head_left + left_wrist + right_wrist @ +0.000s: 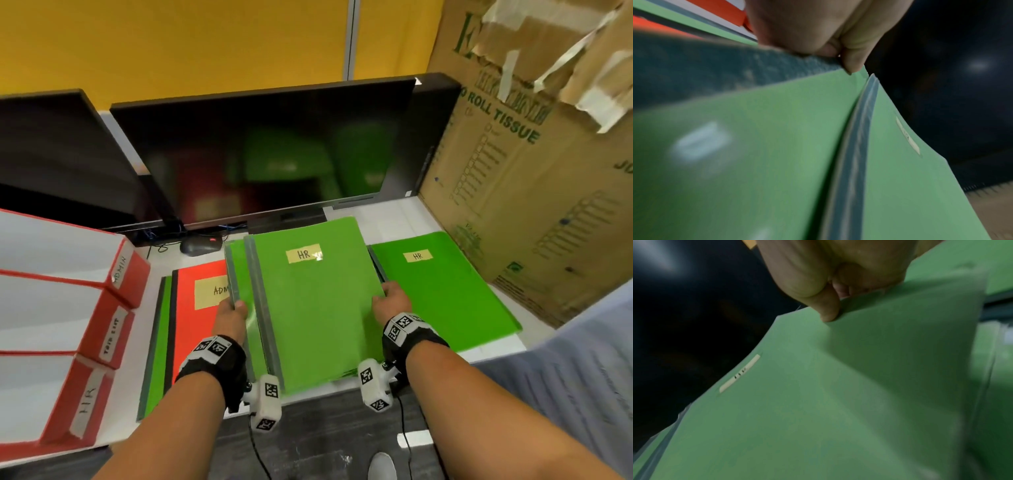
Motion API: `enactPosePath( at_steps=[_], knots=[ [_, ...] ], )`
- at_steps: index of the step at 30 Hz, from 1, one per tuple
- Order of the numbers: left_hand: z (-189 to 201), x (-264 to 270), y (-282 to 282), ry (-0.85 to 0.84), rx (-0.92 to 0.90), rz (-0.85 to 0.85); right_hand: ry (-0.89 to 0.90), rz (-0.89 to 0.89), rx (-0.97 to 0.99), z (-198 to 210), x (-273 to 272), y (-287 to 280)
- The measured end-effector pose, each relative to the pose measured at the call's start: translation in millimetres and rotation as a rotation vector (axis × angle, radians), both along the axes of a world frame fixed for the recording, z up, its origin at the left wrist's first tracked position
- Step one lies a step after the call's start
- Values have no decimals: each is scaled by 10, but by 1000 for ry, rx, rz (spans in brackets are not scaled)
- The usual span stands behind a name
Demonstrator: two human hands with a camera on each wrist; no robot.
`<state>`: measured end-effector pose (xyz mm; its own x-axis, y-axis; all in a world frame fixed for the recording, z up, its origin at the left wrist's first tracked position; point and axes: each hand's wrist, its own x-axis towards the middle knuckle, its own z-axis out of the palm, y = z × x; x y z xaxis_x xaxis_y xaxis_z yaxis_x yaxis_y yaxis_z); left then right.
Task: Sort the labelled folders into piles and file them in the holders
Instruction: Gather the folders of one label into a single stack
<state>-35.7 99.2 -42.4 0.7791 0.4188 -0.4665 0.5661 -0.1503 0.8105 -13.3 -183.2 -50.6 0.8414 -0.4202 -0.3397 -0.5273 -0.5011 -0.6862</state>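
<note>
Both hands grip the green HR folders [308, 308]: my left hand [230, 318] pinches the grey-spined side, right hand [394, 301] the opposite side, stack lifted over the counter [394, 219], wrists angled inward.

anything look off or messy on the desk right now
Two things. The cardboard box at right is torn along its top, with tape strips hanging loose. The green folders held by the left hand and right hand are staggered, not squared.

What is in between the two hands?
Green HR folders: the left hand grips their left edge, the right hand their right edge. The head view shows it best.
</note>
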Motion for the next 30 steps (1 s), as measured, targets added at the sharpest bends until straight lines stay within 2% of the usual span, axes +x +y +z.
enactPosePath(
  at_steps=[3,7,13,17,21,24,27,30],
  knots=[
    [87,55,-196,-2,64,-62,-10,-64,-55,-13,39,-304],
    [67,144,-378,7,75,-22,3,-82,-144,-36,45,-749],
    [33,333,-647,23,68,30,198,-86,-273,-11,102,-1268],
    [36,367,-826,31,60,48,163,111,-392,68,130,-1227],
    [31,373,-924,28,42,79,138,508,-217,26,124,-872],
    [46,372,-941,24,48,97,242,771,-266,-53,26,-664],
    [78,359,-921,22,53,107,350,825,-352,-178,-35,-671],
    [89,320,-876,22,55,117,431,738,-406,-260,-44,-820]
  ],
)
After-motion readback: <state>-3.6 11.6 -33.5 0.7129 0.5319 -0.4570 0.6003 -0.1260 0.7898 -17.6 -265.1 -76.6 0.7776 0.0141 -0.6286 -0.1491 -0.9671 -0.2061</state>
